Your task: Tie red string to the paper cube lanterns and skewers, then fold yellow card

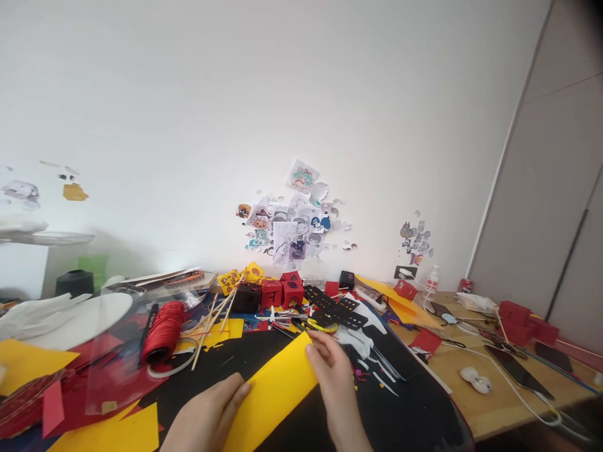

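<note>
A long sheet of yellow paper [276, 389] lies slanted over a black mat [405, 414] at the bottom middle. My left hand [210, 414] rests on its lower left part with the fingers flat on the paper. My right hand [336, 376] pinches the sheet's upper right edge between thumb and fingers. Just beyond the sheet lie scissors with yellow handles [315, 323] among paper scraps.
A spool of red cord [162, 329], wooden sticks [211, 320], red paper cubes [282, 290] and black punched strips [336, 307] crowd the table. Yellow and red paper offcuts lie at the left. Cables, a white earbud case [475, 378] and red boxes [522, 320] sit at the right. Stickers [292, 226] cover the wall.
</note>
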A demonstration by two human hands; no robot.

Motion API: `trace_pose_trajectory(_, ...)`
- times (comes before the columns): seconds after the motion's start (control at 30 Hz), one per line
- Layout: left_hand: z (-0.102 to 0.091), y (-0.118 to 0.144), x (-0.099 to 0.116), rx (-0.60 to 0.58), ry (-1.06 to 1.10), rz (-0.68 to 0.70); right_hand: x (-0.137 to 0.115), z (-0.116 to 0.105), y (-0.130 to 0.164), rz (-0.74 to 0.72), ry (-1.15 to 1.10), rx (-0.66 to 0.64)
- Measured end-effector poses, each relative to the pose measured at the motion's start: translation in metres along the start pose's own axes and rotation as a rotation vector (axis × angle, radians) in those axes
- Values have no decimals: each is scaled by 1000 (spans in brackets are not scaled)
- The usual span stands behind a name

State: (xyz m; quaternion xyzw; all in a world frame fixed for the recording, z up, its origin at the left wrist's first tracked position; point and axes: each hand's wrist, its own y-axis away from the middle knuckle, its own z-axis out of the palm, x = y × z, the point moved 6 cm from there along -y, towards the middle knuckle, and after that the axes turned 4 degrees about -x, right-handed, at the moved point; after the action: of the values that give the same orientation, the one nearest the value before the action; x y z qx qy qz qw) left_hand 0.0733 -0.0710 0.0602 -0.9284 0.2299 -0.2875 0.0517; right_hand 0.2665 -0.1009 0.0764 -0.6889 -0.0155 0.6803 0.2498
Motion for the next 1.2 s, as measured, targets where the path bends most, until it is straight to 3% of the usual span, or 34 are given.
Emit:
trace_pose_trajectory(0.07, 3, -1, 6, -60, -63, 30, -14, -6, -9, -83, 306, -40)
trace_pose_trajectory(0.17, 10, -5, 12, -130, -142, 77, -17, 2, -18, -174, 792, -112)
trace_pose_trajectory(0.27, 20, -8, 13, -177, -220, 78, 1, 15, -25, -181, 1213, -141)
trace_pose_trajectory(0.37, 32, -10, 8, -211, -262, 74, 23, 28, -27, -254, 1433, -189)
trace_pose_trajectory(0.57, 49, -13, -1, -203, -321, 177, 45, 51, -13, -519, 1316, -529)
trace_pose_trajectory(0.7, 50, -12, 0, -203, -332, 203, 47, 59, -4, -616, 1240, -653)
trace_pose_trajectory(0.93, 45, -12, 7, -229, -390, 184, 65, 68, -9, -574, 1315, -698)
trace_pose_trajectory(1.2, 50, -9, 12, -194, -478, 179, 69, 67, -6, -528, 1344, -665)
